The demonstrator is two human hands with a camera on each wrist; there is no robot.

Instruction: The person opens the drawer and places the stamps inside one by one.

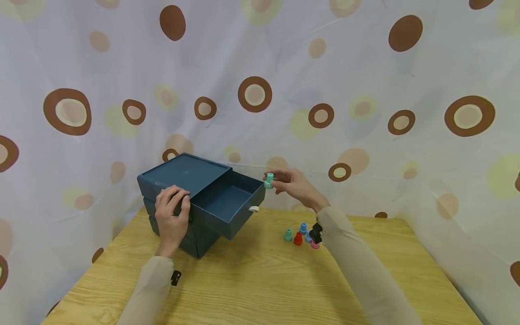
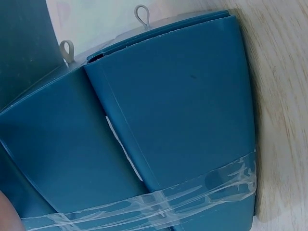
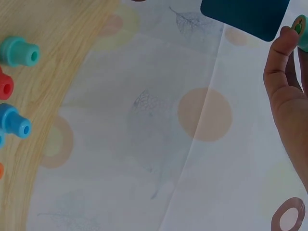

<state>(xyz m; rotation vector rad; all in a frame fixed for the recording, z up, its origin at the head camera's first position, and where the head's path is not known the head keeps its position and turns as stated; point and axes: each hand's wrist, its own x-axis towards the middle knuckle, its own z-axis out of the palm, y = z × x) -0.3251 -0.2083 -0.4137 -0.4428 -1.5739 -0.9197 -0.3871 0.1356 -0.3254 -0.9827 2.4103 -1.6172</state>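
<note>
In the head view, a dark blue drawer unit (image 1: 184, 171) stands on the table, its top drawer (image 1: 243, 212) pulled out and bare inside. My left hand (image 1: 172, 219) rests on the unit's near upper edge. Between thumb and fingers, my right hand (image 1: 298, 186) pinches a mint-green toy stamp (image 1: 269, 180) upright, just beyond the drawer's far right corner. A small picture shows on the end of that stamp (image 3: 299, 26) in the right wrist view. Lower drawers (image 2: 173, 106) fill the left wrist view, with clear tape across their side.
Several more stamps stand on the wooden table (image 1: 260, 280) below my right forearm: a green stamp (image 1: 288, 234), a red stamp (image 1: 298, 238), a blue stamp (image 1: 303, 228) and a pink one among them. A pale loop handle (image 1: 253, 209) sticks out from the drawer front. A spotted curtain (image 1: 284, 58) hangs behind.
</note>
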